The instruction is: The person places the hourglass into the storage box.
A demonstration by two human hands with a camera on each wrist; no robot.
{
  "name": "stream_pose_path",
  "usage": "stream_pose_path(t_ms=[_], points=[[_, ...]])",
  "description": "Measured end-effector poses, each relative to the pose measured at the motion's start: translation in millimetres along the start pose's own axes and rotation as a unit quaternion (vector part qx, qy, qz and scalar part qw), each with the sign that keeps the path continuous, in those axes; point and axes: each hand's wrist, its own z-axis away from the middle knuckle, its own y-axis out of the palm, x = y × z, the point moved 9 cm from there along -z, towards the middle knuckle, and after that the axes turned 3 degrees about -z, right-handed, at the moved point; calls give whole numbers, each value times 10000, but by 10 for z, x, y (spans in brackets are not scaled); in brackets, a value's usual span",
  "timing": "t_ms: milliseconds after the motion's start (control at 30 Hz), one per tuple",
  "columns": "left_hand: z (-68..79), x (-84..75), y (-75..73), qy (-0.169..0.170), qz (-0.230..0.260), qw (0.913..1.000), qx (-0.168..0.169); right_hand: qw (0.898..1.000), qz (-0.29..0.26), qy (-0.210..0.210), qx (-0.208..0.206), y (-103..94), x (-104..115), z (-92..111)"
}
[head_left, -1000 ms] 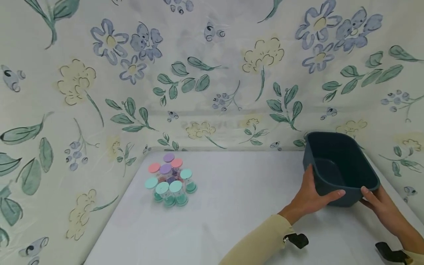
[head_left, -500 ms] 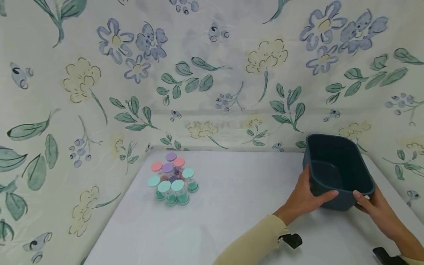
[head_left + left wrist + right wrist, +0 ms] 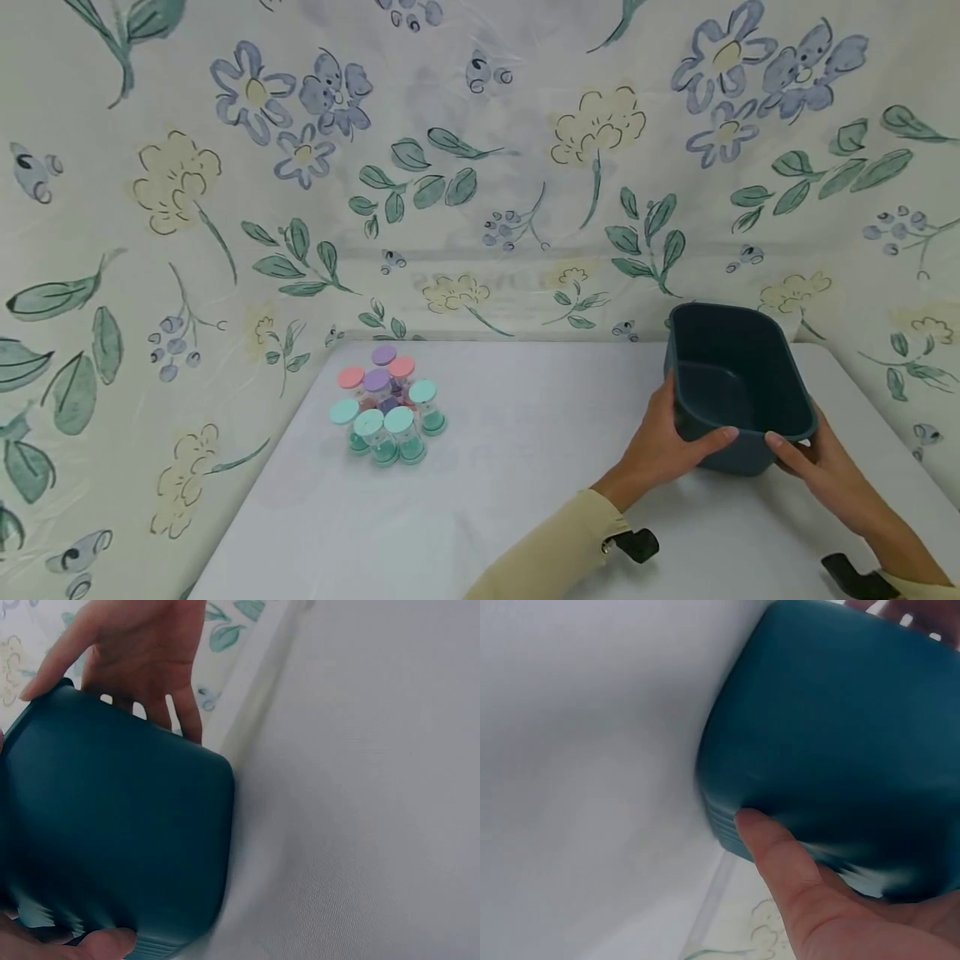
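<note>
A dark teal rectangular bin [image 3: 738,392] with rounded corners is at the right side of the table, its opening facing up. My left hand [image 3: 663,446] grips its left side, the thumb lying across the near wall below the rim. On the opposite side my right hand [image 3: 828,479] holds the bin, its thumb at the near right corner of the rim. In the left wrist view, the right hand's fingers [image 3: 161,709] spread behind the bin's far side. The right wrist view shows a finger [image 3: 780,855] pressing the ridged lower wall. Whether the base touches the table cannot be told.
Several small sand timers [image 3: 386,408] with mint, pink and purple caps stand clustered at the table's back left. A white table [image 3: 525,467] lies beneath. Floral cloth [image 3: 465,217] hangs behind it and along both sides.
Both hands have moved left along the table with the bin, keeping their grip on it. The sand timers stay in place apart from a slight camera shift.
</note>
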Motion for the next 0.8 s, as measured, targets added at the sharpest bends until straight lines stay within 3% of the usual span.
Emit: stream_pose_path(t_ms=[333,800], points=[[138,28,-177,201,202,9995,-131,9992,180,-301,-169,136,221,9],[376,182,-496,-207,108,9990,-383,9976,159,-661,-150,439,451,-23]])
